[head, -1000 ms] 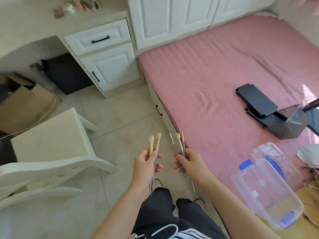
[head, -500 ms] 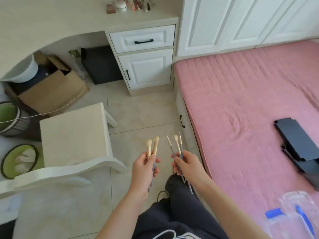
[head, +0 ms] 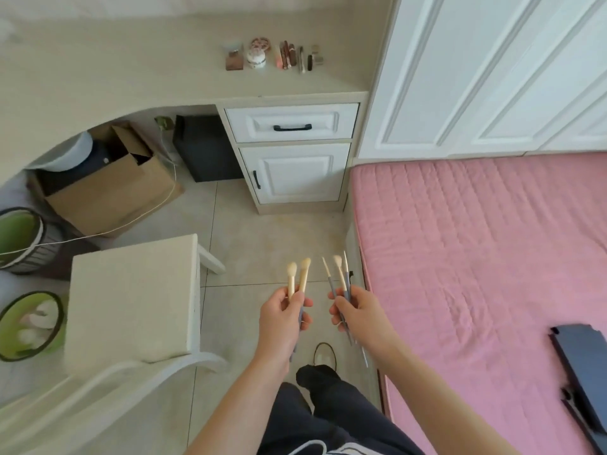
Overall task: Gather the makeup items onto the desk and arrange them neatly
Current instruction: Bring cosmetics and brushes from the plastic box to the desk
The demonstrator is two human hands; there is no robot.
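My left hand (head: pixel 282 315) grips two makeup brushes (head: pixel 298 274) with pale fluffy tips pointing up. Beside it, my right hand (head: pixel 356 311) holds three thinner brushes (head: pixel 338 274), their grey handles running down past my fingers. Both hands hover over the tiled floor in front of my legs. Ahead stands the beige desk (head: pixel 131 70). On its right end, near the wardrobe, a row of small makeup items (head: pixel 272 55) is lined up: a compact, a round jar and several tubes.
A white chair (head: pixel 131 300) stands at the left, close to my left arm. The pink bed (head: pixel 476 257) fills the right, with a dark flat object (head: pixel 581 359) on it. Under the desk sit a cardboard box (head: pixel 108 192) and green bins (head: pixel 19 238). White drawers (head: pixel 292 152) lie ahead.
My view has swung left and moved toward the desk; the desk top and its makeup row now show fully. The plastic box on the bed has left view. Both hands keep their brushes.
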